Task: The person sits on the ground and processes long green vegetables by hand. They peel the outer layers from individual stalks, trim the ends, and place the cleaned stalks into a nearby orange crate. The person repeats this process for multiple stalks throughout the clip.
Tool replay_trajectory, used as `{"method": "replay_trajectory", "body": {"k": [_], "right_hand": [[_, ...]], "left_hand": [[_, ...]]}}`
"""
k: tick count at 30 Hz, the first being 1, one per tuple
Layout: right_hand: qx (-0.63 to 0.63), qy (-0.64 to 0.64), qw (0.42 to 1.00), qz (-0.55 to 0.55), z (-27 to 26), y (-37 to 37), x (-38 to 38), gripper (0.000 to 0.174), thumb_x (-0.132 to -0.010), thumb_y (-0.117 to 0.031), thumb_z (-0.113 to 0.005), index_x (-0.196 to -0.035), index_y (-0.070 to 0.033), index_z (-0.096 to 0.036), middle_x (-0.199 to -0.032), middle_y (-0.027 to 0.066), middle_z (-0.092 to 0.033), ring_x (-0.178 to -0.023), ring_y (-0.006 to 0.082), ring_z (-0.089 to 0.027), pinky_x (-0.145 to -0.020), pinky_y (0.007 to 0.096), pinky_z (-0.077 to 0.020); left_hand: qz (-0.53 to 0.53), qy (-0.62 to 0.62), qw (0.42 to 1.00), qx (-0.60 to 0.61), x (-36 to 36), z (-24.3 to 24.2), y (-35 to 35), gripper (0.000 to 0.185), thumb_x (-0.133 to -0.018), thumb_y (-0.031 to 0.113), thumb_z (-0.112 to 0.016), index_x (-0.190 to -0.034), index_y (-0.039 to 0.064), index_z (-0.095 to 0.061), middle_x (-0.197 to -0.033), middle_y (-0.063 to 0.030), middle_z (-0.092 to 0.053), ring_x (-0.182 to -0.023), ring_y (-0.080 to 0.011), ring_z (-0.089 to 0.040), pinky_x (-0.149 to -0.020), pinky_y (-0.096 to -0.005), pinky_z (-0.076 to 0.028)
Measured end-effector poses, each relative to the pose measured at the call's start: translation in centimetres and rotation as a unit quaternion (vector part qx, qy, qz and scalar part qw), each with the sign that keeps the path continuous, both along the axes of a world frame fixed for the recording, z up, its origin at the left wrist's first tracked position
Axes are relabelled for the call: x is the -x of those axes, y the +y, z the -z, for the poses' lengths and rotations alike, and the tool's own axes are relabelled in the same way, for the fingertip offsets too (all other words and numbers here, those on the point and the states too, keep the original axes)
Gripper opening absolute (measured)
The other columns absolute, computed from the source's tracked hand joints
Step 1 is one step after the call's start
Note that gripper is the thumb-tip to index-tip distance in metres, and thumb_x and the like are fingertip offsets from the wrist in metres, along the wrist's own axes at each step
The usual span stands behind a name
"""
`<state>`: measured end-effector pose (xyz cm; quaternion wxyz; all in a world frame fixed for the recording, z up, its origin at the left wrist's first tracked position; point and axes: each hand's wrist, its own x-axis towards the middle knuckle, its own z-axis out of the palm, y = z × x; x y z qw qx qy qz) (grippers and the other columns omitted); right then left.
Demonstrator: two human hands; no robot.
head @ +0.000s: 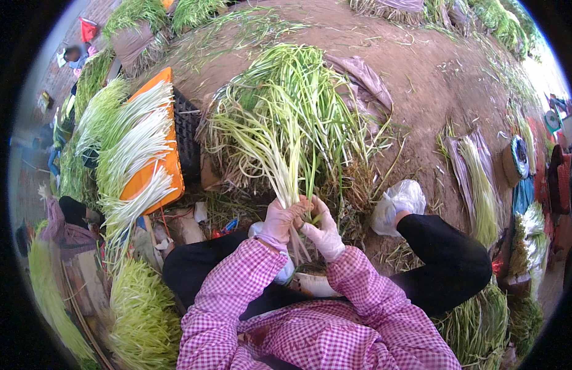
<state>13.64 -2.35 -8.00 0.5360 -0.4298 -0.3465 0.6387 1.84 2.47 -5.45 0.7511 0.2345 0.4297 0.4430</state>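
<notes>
My left hand [281, 219], in a thin pale glove, is closed around the lower stalks of a bundle of pale green leafy stalks [286, 171], whose leaves fan out away from me. My right hand [322, 231], gloved too, has its thumb and fingers on a few stalks against the bundle's right side. White stalk ends stick out below my hands. Just beyond lies a large heap of untrimmed green stalks [304, 101] with brown, dry bases. Left of it, white-stemmed stalks [142, 134] lie in rows on an orange plastic board [172, 162].
The orange board rests by a black plastic crate [186, 134]. More green stalks [142, 314] are piled at lower left. A purple-grey cloth [364, 88] lies behind the heap. At right, a bundle [480, 189] lies on cloth. A person [75, 55] is at far upper left.
</notes>
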Motion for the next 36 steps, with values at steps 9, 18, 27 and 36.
{"method": "replay_trajectory", "body": {"k": [9,18,27,36], "right_hand": [[0.140,0.219,0.966,0.002,-1.5,1.8,-0.2,0.057,-0.076,-0.025,-0.069,-0.121,-0.002,-0.041,-0.099,0.0055,-0.056,-0.091,0.0144,-0.053,-0.083,0.0266,-0.0406],[0.146,0.418,0.881,0.165,-2.1,2.1,-0.8,0.012,-0.083,-0.018,-0.057,-0.082,-0.007,-0.054,-0.073,0.0015,-0.055,-0.071,0.0147,-0.052,-0.073,0.0280,-0.0446],[0.004,0.048,0.993,-0.109,-1.1,-0.4,-2.3,0.030,-0.083,-0.032,-0.055,-0.071,-0.004,-0.057,-0.064,-0.0007,-0.053,-0.056,0.0070,-0.044,-0.053,0.0211,-0.0349],[0.115,-0.492,0.816,-0.282,12.7,-5.5,-5.9,0.034,-0.085,-0.032,-0.047,-0.106,-0.009,-0.058,-0.092,0.0220,-0.060,-0.090,0.0325,-0.058,-0.077,0.0373,-0.0462]], "left_hand": [[0.023,0.011,1.000,0.000,-0.1,-0.2,-0.6,0.018,-0.076,0.005,-0.066,-0.093,0.003,-0.060,-0.073,-0.0025,-0.060,-0.055,-0.0087,-0.055,-0.046,-0.0202,-0.043],[0.027,-0.033,0.999,-0.030,1.0,-1.2,-0.1,0.021,-0.080,0.021,-0.064,-0.088,0.003,-0.058,-0.076,-0.0103,-0.062,-0.047,-0.0090,-0.049,-0.038,-0.0215,-0.037],[-0.006,0.081,0.996,-0.033,1.9,-5.1,2.1,0.021,-0.080,0.019,-0.064,-0.086,0.003,-0.053,-0.063,-0.0030,-0.054,-0.045,-0.0078,-0.045,-0.034,-0.0190,-0.030],[-0.081,0.130,0.986,-0.072,2.1,-5.8,3.9,0.014,-0.082,0.018,-0.061,-0.083,0.005,-0.056,-0.066,0.0014,-0.052,-0.047,-0.0046,-0.044,-0.033,-0.0156,-0.031]]}}
